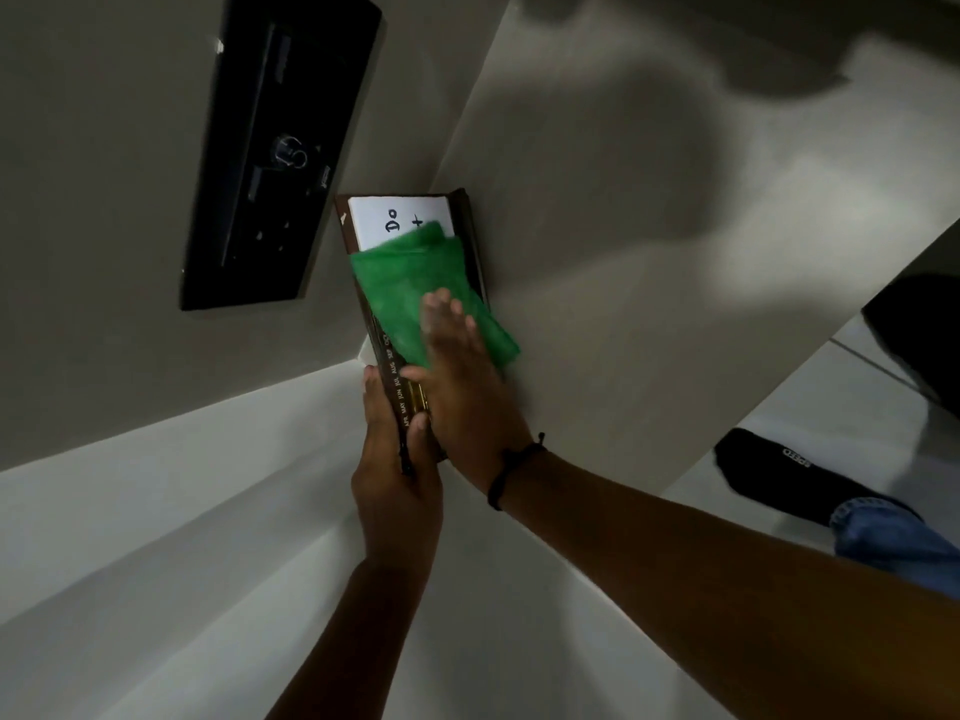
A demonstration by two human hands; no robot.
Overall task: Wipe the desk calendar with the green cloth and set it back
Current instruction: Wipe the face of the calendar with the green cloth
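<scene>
Left hand [397, 475]: bare, no ring or band seen; forearm bare, no sleeve.
Right hand [462, 402]: bare, fingers slightly blurred.
Wrist cord [511, 467]: thin, black, knotted, short loose end sticking up at right wrist.
Right forearm: bare to frame edge.
Sock [784, 472]: black, small white lettering, unreadable.
Jeans [883, 532]: blue denim, cuff above sock.

"Do" handwritten on white card [400, 215], month tabs APR to SEP along desk calendar [396, 379] edge
</scene>
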